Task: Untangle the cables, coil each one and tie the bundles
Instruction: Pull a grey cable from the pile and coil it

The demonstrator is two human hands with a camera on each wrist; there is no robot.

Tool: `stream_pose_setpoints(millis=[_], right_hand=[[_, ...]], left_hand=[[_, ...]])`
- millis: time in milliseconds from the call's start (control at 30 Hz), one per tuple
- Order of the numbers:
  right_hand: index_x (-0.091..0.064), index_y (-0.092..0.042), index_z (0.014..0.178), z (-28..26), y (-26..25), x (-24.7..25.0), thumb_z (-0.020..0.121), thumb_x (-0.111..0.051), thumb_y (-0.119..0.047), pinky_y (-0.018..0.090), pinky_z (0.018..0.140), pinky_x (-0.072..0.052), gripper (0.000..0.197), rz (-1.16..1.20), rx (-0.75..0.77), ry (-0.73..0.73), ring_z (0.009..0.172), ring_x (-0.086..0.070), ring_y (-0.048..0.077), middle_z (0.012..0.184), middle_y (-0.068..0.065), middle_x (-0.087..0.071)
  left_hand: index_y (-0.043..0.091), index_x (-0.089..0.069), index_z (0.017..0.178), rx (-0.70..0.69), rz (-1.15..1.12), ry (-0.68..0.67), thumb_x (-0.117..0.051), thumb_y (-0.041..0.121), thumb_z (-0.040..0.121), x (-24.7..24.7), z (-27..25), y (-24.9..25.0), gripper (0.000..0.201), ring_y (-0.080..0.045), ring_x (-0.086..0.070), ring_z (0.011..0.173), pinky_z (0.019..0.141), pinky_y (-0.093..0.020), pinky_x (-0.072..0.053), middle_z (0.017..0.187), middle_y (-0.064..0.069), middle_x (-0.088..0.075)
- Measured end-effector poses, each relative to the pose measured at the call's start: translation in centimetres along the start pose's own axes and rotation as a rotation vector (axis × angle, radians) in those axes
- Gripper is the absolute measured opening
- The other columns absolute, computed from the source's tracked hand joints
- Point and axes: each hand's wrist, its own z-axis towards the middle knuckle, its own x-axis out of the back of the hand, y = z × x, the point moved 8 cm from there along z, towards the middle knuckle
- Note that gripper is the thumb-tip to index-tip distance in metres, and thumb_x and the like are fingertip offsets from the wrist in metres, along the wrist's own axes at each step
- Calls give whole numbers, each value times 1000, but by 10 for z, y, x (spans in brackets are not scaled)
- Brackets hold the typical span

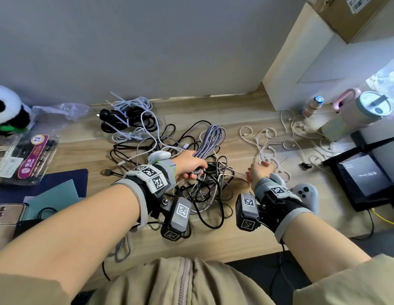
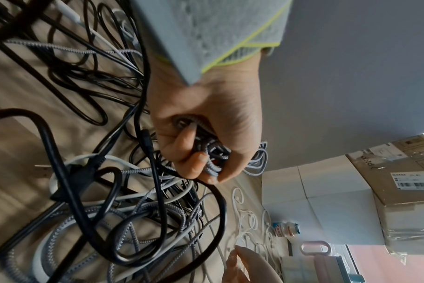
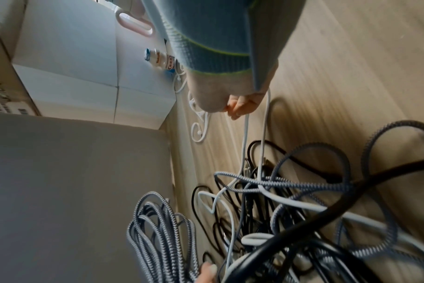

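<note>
Two bundles already lie tied with white zip ties at the back of the light wooden desk [image 1: 235, 245]: one of black cable [image 1: 117, 123], one of white cable [image 1: 134, 104]. A third coil, of grey-and-white braided cable [image 1: 210, 139], is in my left hand [image 1: 189, 165]; my fingers [image 2: 196, 162] curl round its lower end, gripping the gathered loops, so it stands up from my fist just above the tangled heap of black, white and braided cables [image 1: 198, 190] in the middle of the desk. The braid has a herringbone weave and its loops run long and narrow. How many cables the heap holds I cannot tell; they cross too much.

My right hand [image 1: 258, 172] reaches to the right of the heap, among loose white zip ties [image 1: 264, 139] scattered over the wood, too many and too overlapped to count. My fingers look bent over a thin white cable [image 3: 245, 134] that runs back to the heap, but whether they grip it I cannot tell.

A plain grey wall [image 1: 147, 40] stands behind the desk. At the right are one white box [image 1: 312, 69] with a cardboard carton [image 1: 354, 16] on top, one small drink bottle [image 1: 311, 106], one lidded tumbler with a pink handle [image 1: 365, 108] and one grey game controller [image 1: 305, 192]. At the left sits one plush panda [image 1: 6, 106].
</note>
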Motion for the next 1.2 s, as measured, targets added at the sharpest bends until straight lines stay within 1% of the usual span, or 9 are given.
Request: stream_pose_setpoints(millis=[133,300,400,467,667,767,867,1033,1200], right_hand=[[-41,-22,98,10,6,-7,93,-47,-2,22,44,-48,22,-33,-28,-159,61,-52,17,77,4,-48],[-47,-14,68,8,23,-17,93,-57,-10,13,29,-35,27,-227,-87,-173,42,-49,15,64,5,-50],[-50,-14,65,5,29,-23,89,-65,-13,11,26,-29,28,-300,-88,-173,32,-46,13,61,5,-49],[-49,-17,64,4,26,-26,88,-65,-11,12,26,-30,29,-352,-34,-172,40,-48,16,62,4,-50],[-64,-24,76,-4,-1,-27,82,-65,-39,32,77,-53,17,-570,204,-107,75,-64,25,77,2,-68],[-64,-25,97,-13,-16,-26,93,-55,-35,31,81,-48,14,-499,216,-96,79,-58,26,80,4,-63],[-70,-24,94,-19,-34,-16,95,-48,-36,34,87,-48,24,-523,327,-9,91,-60,29,91,6,-67],[-62,-15,73,-17,-36,-13,98,-42,-18,39,77,-49,32,-99,331,-33,66,-57,19,63,1,-62],[-63,-9,78,-36,-45,-11,101,-38,-13,14,44,-35,35,113,296,-189,45,-43,8,59,3,-51]], left_hand=[[13,-42,86,7,-6,-10,-52,10,89,-4,6,4,10,-9,-36,30,32,-9,-20,62,-3,-47],[14,-42,83,25,-3,-27,-53,10,89,-9,9,4,13,-9,-37,32,31,-10,-19,61,-3,-47],[14,-42,82,31,-14,-30,-53,10,89,-9,10,3,13,-10,-37,34,33,-11,-18,61,-3,-47],[14,-43,83,32,-31,-30,-53,10,88,-9,12,1,12,-12,-39,36,32,-11,-20,63,-5,-48],[7,-49,79,19,-79,34,-55,11,87,-2,10,1,11,-17,-50,46,38,-18,-41,60,-9,-55],[5,-52,81,-2,-111,58,-59,11,84,1,7,5,10,-19,-52,55,44,-20,-44,68,-12,-57],[4,-54,94,-14,-79,73,-66,21,73,4,4,5,29,-23,-55,67,53,-25,-44,82,-14,-59],[7,-51,79,-58,-72,67,-61,9,83,5,1,8,11,-22,-51,61,53,-26,-43,75,-12,-55],[3,-52,76,-128,-147,70,-55,-1,88,7,-18,13,13,-14,-59,47,44,-22,-52,68,-11,-59]])
